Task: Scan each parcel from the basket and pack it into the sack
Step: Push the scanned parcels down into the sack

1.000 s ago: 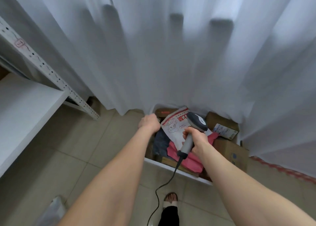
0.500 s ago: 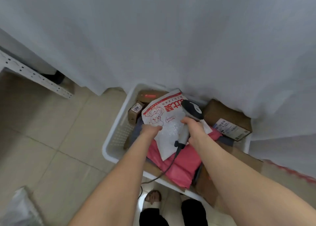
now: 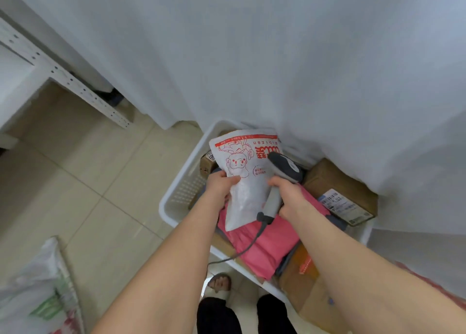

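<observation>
Left hand point(image 3: 220, 187) pinches the edge of a white parcel point(image 3: 243, 182) printed in red with a cartoon monkey and, upside down, "bibizan". Right hand point(image 3: 290, 196) grips a grey scanner point(image 3: 283, 168) against it, above the white basket point(image 3: 176, 195) and a pink parcel point(image 3: 264, 242). The sack point(image 3: 37, 296) lies lower left

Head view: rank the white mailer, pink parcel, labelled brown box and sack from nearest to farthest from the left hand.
1. White mailer, gripped by the left hand.
2. Pink parcel, just below, in the basket.
3. Labelled brown box, at the basket's right.
4. Sack, on the floor, lower left.
</observation>
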The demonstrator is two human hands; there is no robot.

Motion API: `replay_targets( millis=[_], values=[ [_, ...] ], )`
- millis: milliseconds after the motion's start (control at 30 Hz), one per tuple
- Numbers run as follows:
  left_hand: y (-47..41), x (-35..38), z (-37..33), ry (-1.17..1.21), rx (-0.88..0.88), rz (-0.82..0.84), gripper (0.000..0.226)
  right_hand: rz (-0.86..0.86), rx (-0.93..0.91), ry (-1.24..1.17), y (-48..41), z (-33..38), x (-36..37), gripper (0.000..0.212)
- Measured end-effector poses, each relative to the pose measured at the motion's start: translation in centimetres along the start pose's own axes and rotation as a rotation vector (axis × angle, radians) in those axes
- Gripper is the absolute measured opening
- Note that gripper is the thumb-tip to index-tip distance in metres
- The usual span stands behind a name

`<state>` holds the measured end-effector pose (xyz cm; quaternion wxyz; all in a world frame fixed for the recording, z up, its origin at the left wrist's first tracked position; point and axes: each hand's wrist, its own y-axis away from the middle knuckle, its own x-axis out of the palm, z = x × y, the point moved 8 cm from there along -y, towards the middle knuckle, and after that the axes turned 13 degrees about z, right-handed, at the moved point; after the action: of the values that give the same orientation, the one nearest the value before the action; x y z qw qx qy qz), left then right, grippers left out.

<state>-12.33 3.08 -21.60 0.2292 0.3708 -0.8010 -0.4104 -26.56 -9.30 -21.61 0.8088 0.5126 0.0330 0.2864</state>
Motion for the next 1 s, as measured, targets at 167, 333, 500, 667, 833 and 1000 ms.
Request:
replay_targets(
  millis=[167,333,500,667,833,1000],
  values=[
    [7.6,-4.6,-8.0,-0.16,0.175,-0.18,0.023,-0.026,-0.06,-0.048,6.1,4.9,2.7,0.021],
    [16.7,-10.7,-16.0,-0.068,0.314,-0.361,0.027,0.061,-0.092,-0.165,13.4,10.2,7.8,0.032],
    [26.6,-14.7,-23.4,-0.087,0.478,-0.417,0.025,0.127,-0.15,-0.163,20.1,14.5,12.8,0.044],
    [35.3,-16.2,-27.3,0.204,0.541,-0.176,0.023,0.257,-0.082,-0.283,26.5,15.8,18.4,0.053],
    [41.9,-17.2,-29.9,0.147,0.531,0.033,0.035,0.342,-0.102,0.021,32.0,16.3,23.2,0.037],
    [45.8,-21.6,-32.1,0.188,0.598,-0.103,0.031,0.194,-0.288,0.149,34.9,17.7,25.5,0.026]
  ],
)
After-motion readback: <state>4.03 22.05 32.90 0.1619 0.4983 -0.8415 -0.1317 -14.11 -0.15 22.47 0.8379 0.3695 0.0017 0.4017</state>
